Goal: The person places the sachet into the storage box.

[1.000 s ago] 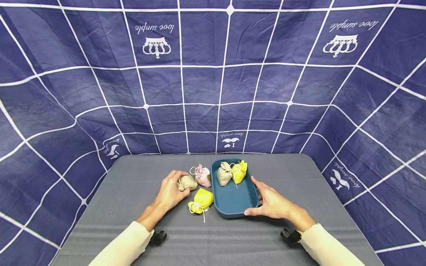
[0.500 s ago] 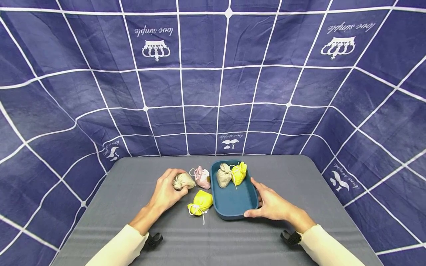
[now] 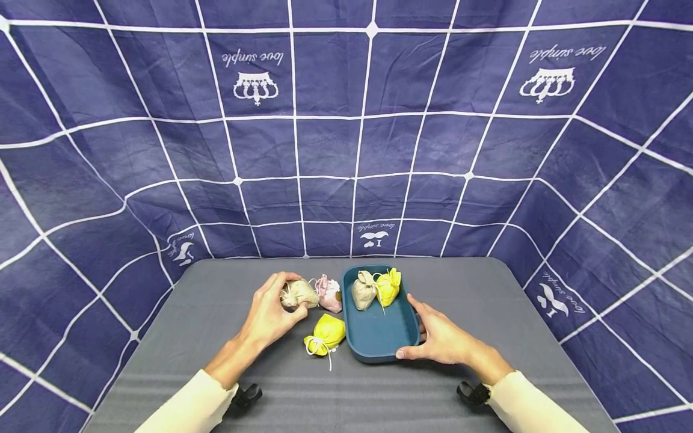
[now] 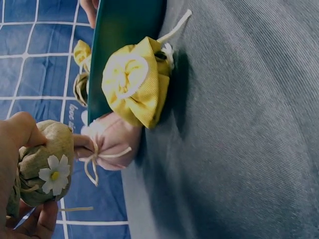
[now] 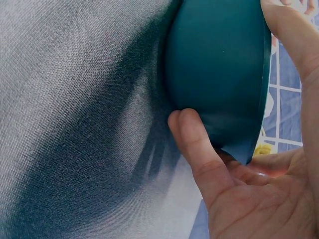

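Since earlier, our left grip point(image 3: 273, 310) lifted beige pouch point(image 3: 298, 294) slightly, fingers curled round it; pink pouch point(image 3: 329, 292) just right. Our right grip point(image 3: 441, 337) clasps teal tray point(image 3: 379, 337) rim.

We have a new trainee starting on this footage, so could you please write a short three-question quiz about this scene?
1. True or false: the left hand holds a beige pouch.
2. How many pouches lie inside the teal tray?
3. Which pouch lies on the table nearest the tray's near end: A pink, B yellow, C beige?

Key:
1. True; its daisy shows in the left wrist view.
2. Two, a beige pouch in the tray and a yellow one.
3. B, the yellow pouch.
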A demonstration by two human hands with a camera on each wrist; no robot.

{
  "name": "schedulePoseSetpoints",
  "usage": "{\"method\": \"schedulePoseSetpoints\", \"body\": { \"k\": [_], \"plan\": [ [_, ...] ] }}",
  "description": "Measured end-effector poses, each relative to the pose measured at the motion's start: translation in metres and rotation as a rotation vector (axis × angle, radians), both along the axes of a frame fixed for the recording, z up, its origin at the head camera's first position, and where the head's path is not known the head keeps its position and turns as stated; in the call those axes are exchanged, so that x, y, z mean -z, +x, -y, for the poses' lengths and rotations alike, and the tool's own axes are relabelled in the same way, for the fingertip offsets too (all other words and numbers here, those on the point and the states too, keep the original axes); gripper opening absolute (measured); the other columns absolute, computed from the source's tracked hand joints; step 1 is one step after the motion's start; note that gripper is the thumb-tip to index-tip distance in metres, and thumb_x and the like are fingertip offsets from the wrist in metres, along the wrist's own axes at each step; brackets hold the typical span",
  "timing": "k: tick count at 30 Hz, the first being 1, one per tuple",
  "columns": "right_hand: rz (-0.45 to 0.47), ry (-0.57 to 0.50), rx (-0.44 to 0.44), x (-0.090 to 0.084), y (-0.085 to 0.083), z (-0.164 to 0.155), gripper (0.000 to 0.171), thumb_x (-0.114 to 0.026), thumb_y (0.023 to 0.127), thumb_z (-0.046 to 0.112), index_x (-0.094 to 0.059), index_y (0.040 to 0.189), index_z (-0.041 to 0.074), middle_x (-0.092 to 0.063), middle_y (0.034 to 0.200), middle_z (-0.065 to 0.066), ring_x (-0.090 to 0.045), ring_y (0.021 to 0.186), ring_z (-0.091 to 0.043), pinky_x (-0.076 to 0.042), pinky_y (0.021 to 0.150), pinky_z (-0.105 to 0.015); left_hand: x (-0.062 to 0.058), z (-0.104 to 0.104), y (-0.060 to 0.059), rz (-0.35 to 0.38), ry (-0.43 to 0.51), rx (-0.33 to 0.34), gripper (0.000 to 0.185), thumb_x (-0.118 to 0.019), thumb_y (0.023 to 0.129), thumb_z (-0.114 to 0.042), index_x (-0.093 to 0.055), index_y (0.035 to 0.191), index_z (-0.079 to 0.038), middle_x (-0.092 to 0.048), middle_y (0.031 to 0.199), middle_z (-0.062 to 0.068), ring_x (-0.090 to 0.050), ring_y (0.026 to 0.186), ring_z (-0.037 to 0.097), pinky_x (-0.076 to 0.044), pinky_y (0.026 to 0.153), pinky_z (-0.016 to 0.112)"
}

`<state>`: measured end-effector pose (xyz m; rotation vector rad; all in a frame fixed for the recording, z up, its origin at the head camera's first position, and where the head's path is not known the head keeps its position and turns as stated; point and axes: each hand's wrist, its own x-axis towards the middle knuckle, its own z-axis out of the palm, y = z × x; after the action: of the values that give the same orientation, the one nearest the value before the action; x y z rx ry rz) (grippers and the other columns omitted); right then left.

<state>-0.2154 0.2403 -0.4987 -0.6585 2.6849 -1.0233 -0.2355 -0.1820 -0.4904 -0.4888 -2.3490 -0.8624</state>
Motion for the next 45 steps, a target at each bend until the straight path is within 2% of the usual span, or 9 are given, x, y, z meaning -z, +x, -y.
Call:
{"method": "schedulePoseSetpoints", "body": {
  "k": [7,13,20,25,35,41,45],
  "plan": [
    [-0.013,0.003,-0.003,0.003,0.0,-0.003,0.137,-0.105,0.084,0.048,-0.026,0.178,-0.013,-0.065,0.145,-0.026,-0.077,0.102,-0.011,-0.066,0.09,-0.025,-0.012,-0.016,-0.001,0.036,0.0,0.045,0.051,-0.093,0.079,-0.014,-0.073,0.127,-0.013,-0.079,0.116,0.005,-0.078,0.105,0.025,-0.064,0.089,0.049],
    [0.006,0.006,0.004,0.001,0.0,-0.004,0.137,-0.105,0.084,0.048,-0.025,0.178,-0.012,-0.061,0.151,-0.031,-0.078,0.103,-0.012,-0.066,0.089,-0.024,-0.02,-0.033,-0.003,0.067,0.009,0.08,0.051,-0.092,0.08,-0.015,-0.071,0.126,-0.014,-0.08,0.117,0.004,-0.079,0.107,0.024,-0.066,0.092,0.048],
    [-0.003,0.005,0.005,0.001,-0.002,-0.007,0.138,-0.105,0.084,0.048,-0.025,0.178,-0.013,-0.059,0.154,-0.033,-0.079,0.103,-0.011,-0.066,0.089,-0.023,-0.024,-0.055,-0.009,0.063,0.01,0.133,0.05,-0.093,0.081,-0.016,-0.07,0.125,-0.014,-0.08,0.117,0.006,-0.077,0.106,0.024,-0.066,0.089,0.043],
    [-0.014,0.032,0.013,0.001,-0.003,-0.007,0.138,-0.104,0.084,0.051,-0.025,0.179,-0.011,-0.062,0.151,-0.028,-0.076,0.101,-0.008,-0.065,0.09,-0.025,-0.027,-0.068,-0.013,0.063,-0.001,0.163,0.05,-0.094,0.081,-0.016,-0.071,0.125,-0.014,-0.08,0.117,0.007,-0.076,0.105,0.024,-0.066,0.09,0.044],
    [0.012,0.004,-0.003,0.001,-0.003,-0.004,0.139,-0.104,0.085,0.049,-0.022,0.179,-0.012,-0.057,0.158,-0.033,-0.079,0.104,-0.012,-0.066,0.091,-0.024,-0.024,-0.093,-0.017,0.057,-0.023,0.213,0.05,-0.094,0.08,-0.016,-0.074,0.126,-0.011,-0.077,0.118,0.009,-0.075,0.101,0.025,-0.067,0.089,0.043],
    [0.005,0.017,-0.01,0.001,-0.003,-0.004,0.139,-0.103,0.086,0.052,-0.022,0.179,-0.012,-0.057,0.16,-0.032,-0.077,0.106,-0.013,-0.066,0.092,-0.026,-0.021,-0.106,-0.018,0.102,-0.05,0.231,0.05,-0.093,0.081,-0.017,-0.075,0.127,-0.013,-0.079,0.121,0.007,-0.079,0.107,0.026,-0.067,0.095,0.047],
    [-0.003,0.019,-0.011,0.001,-0.003,-0.004,0.139,-0.103,0.086,0.053,-0.023,0.179,-0.011,-0.059,0.156,-0.03,-0.077,0.104,-0.011,-0.066,0.092,-0.026,-0.022,-0.114,-0.019,0.132,-0.062,0.236,0.051,-0.095,0.083,-0.019,-0.075,0.129,-0.014,-0.08,0.12,0.005,-0.076,0.101,0.022,-0.063,0.092,0.043]
  ]
}}
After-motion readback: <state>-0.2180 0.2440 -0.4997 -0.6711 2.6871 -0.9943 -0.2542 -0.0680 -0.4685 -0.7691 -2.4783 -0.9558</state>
